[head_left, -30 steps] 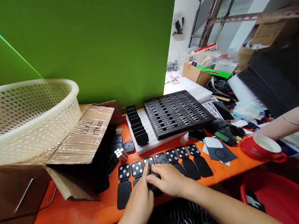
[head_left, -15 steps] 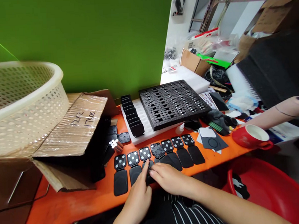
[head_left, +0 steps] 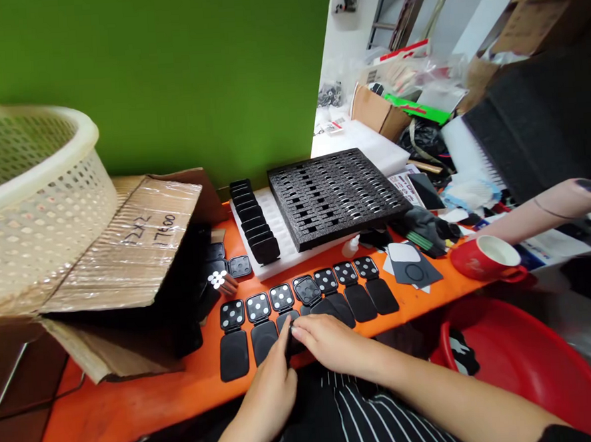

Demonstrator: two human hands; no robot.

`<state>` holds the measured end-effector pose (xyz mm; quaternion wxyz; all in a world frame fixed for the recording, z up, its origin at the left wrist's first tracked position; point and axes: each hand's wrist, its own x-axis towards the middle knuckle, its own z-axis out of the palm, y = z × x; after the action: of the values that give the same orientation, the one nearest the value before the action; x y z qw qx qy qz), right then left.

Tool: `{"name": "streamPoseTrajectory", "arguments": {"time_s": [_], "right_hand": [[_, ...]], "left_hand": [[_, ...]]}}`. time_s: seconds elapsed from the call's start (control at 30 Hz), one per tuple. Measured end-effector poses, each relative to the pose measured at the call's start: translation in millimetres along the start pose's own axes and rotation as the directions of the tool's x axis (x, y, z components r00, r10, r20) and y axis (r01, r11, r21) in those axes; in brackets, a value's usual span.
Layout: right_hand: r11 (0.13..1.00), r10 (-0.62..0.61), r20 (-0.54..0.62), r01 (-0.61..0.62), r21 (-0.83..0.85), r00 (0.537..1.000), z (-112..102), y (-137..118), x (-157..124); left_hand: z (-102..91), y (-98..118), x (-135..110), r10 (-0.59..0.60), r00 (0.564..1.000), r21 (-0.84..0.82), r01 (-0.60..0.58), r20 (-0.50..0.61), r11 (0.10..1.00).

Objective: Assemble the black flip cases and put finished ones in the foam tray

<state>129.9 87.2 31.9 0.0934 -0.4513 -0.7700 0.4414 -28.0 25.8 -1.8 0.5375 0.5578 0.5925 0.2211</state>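
A row of several black hinged cases (head_left: 301, 307) lies open on the orange table (head_left: 136, 397), their upper halves showing white dots. My left hand (head_left: 275, 382) and my right hand (head_left: 327, 342) meet over the lower half of one case (head_left: 293, 341) in the middle of the row. Both hands have fingers pinched together on that black piece, which they mostly hide. A small bundle of white-tipped rods (head_left: 222, 281) lies left of the row.
A black slotted foam tray (head_left: 334, 195) rests on a white foam block (head_left: 281, 238) holding a column of black cases. An open cardboard box (head_left: 122, 258), a cream perforated basket (head_left: 28, 190), a red cup (head_left: 485, 259) and a red tub (head_left: 525, 367) surround the work spot.
The view has drifted so everything sits lower left in frame. My hands have slid slightly toward me along the case and stay pinched on it.
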Motion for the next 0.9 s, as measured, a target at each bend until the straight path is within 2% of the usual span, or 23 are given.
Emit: {"name": "streamPoseTrajectory", "arguments": {"time_s": [0.07,0.13,0.27,0.37,0.47,0.53,0.6,0.67,0.73,0.83,0.9], "right_hand": [[0.996,-0.017,0.036,0.02,-0.084,0.999,-0.9,-2.9,-3.5],[0.998,-0.001,0.054,0.005,-0.068,0.999,1.2,-2.7,-6.5],[0.983,0.102,0.005,-0.102,0.15,0.995,12.9,4.6,-8.2],[0.945,0.101,-0.036,-0.084,0.317,0.994,19.8,9.3,-7.1],[0.925,0.063,-0.023,-0.049,0.377,0.998,17.8,8.5,-5.9],[0.953,0.043,-0.013,-0.037,0.302,0.999,11.9,4.9,-4.9],[0.985,0.009,-0.021,-0.005,0.171,1.0,5.3,0.8,-3.1],[0.994,-0.019,-0.022,0.022,0.108,1.0,1.1,-1.5,-0.6],[0.986,0.006,0.013,-0.008,0.168,1.0,0.9,-0.6,1.8],[0.933,0.069,0.12,-0.107,0.343,0.99,5.6,4.1,2.8],[0.907,0.052,0.188,-0.125,0.403,0.981,8.1,6.5,0.5]], "left_hand": [[0.9,-2.0,-4.0,0.003,0.999,0.15,-0.008,0.036,0.989],[1.2,-0.4,-8.9,-0.024,0.997,0.207,0.008,0.073,0.978],[4.4,3.0,-14.2,-0.018,0.997,0.186,0.005,0.069,0.983],[9.9,-0.8,-11.0,0.009,0.999,0.069,-0.012,0.043,0.998],[16.5,-6.1,-4.9,-0.003,1.0,-0.137,0.003,-0.004,0.991],[20.0,-7.2,-2.0,-0.039,0.998,-0.247,0.026,-0.049,0.969],[21.7,-5.5,-0.8,-0.075,0.994,-0.305,0.046,-0.083,0.951],[21.4,-1.8,-0.8,-0.108,0.991,-0.351,0.072,-0.085,0.934],[19.9,2.5,-1.1,-0.158,0.987,-0.436,0.124,-0.041,0.891],[18.0,9.0,-1.3,-0.27,0.953,-0.6,0.298,0.139,0.742],[16.4,12.6,-2.3,-0.3,0.928,-0.651,0.37,0.222,0.663]]}}
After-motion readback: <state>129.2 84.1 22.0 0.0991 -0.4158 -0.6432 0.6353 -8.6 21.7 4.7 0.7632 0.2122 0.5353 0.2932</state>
